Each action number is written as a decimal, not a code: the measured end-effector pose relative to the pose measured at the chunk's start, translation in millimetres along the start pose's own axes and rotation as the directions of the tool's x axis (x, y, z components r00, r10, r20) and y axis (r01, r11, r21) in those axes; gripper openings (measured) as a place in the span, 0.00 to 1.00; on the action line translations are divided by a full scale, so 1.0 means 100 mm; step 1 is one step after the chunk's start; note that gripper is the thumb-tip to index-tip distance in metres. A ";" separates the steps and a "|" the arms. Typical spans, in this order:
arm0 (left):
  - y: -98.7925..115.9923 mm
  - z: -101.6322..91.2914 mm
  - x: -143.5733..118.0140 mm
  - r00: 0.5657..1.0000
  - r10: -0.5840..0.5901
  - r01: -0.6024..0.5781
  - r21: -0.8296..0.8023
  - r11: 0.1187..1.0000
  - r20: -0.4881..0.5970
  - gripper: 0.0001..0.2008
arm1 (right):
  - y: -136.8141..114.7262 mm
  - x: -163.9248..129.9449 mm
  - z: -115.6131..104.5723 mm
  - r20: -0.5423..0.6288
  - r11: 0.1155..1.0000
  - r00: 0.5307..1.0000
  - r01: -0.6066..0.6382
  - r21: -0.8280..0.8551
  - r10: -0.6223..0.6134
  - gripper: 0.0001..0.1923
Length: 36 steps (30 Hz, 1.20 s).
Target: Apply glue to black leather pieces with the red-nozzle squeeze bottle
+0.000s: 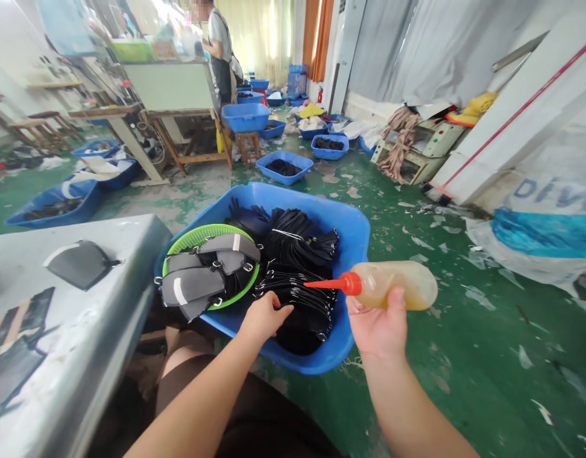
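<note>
Straps (297, 299), black and stacked, lie in the blue tub (354, 235) right under your left hand (264, 316), whose fingers pinch the top one. Your right hand (376, 324) grips a glue bottle (393, 286), lying level, red nozzle pointing left over the stack.
</note>
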<state>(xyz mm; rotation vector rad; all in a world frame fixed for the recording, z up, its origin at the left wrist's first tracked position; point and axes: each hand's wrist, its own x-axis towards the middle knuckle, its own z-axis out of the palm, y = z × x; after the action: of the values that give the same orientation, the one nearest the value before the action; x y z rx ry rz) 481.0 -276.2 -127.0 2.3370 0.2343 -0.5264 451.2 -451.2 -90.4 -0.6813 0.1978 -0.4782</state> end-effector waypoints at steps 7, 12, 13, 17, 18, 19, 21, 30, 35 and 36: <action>-0.14 -0.08 -0.39 0.989 -0.065 -0.006 -0.477 0.879 -0.133 0.19 | -0.06 -0.01 -0.02 -0.032 0.997 0.998 -0.051 0.049 0.053 0.23; -0.24 -0.28 -0.81 0.977 -0.160 -0.050 -0.883 0.466 -0.140 0.16 | 0.10 -0.17 0.07 0.009 0.964 0.969 -0.248 0.094 0.249 0.23; -0.25 -0.33 -0.87 0.982 -0.151 -0.041 -0.907 0.419 -0.114 0.16 | 0.13 -0.21 0.10 0.025 0.956 0.960 -0.280 0.092 0.279 0.22; -0.31 -0.54 -1.04 0.996 -0.090 0.055 -0.906 0.419 0.019 0.13 | 0.19 -0.28 0.16 0.118 0.963 0.958 -0.268 0.034 0.262 0.21; -0.32 -0.60 -1.08 0.996 -0.081 0.063 -0.890 0.451 0.030 0.12 | 0.19 -0.28 0.17 0.149 0.970 0.959 -0.244 0.005 0.241 0.20; -0.33 -0.65 -1.12 0.997 -0.073 0.065 -0.873 0.483 0.034 0.13 | 0.18 -0.28 0.17 0.178 0.976 0.960 -0.215 -0.027 0.216 0.20; -0.34 -0.74 -1.19 0.998 -0.049 0.061 -0.839 0.541 0.041 0.16 | 0.15 -0.27 0.16 0.220 0.987 0.964 -0.129 -0.092 0.147 0.20; -0.32 -0.90 -1.43 0.993 0.041 0.042 -0.641 0.766 0.114 0.25 | 0.12 -0.25 -0.05 0.359 0.943 0.931 0.063 -0.328 0.062 0.21; -0.34 -0.92 -1.44 0.988 0.088 -0.007 -0.547 0.837 0.123 0.17 | 0.15 -0.26 -0.12 0.401 0.903 0.916 0.150 -0.402 0.027 0.22; -0.35 -0.92 -1.44 0.986 0.112 -0.026 -0.539 0.842 0.126 0.17 | 0.15 -0.27 -0.13 0.411 0.897 0.912 0.167 -0.410 0.018 0.21</action>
<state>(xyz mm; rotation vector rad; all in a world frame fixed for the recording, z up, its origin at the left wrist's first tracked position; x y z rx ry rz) 368.4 -189.9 -24.7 1.7414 0.1932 -0.5222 429.1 -435.2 -109.2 -1.2207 -0.1235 -0.3570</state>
